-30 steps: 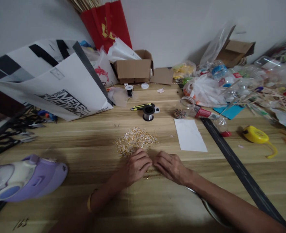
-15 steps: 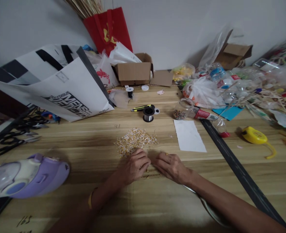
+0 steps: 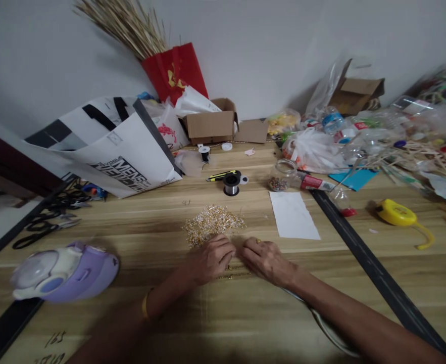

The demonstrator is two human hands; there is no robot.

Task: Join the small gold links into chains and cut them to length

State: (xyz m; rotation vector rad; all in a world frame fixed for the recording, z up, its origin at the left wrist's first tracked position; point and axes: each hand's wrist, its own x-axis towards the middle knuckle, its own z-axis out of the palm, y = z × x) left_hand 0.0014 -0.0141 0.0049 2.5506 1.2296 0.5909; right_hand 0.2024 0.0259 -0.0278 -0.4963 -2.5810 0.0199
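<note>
Low over the wooden table, my left hand [image 3: 213, 257] is closed with its fingertips pinched, beside a pile of small gold and silver beads [image 3: 212, 222]. My right hand [image 3: 266, 259], wearing a gold ring, faces it a short gap away, also closed with fingers pressed together. What either hand pinches is too small or hidden to make out. Between and just below the hands lie thin strands strung with gold-coloured pieces [image 3: 233, 276]. Beyond the pile stands a spool of silver wire [image 3: 231, 185], next to a yellow-black utility knife [image 3: 221, 175].
A white paper sheet [image 3: 294, 216], a jar of beads [image 3: 279, 177] and a yellow tape measure [image 3: 397, 212] lie to the right. At left are a purple device [image 3: 81, 273], scissors [image 3: 37, 226] and a big white bag [image 3: 128, 151]. A cardboard box [image 3: 209, 125] and plastic bottles line the back.
The camera view has tilted and shifted, so the background sits lower and the left-side things farther right. Both hands keep nearly the same pose and place.
</note>
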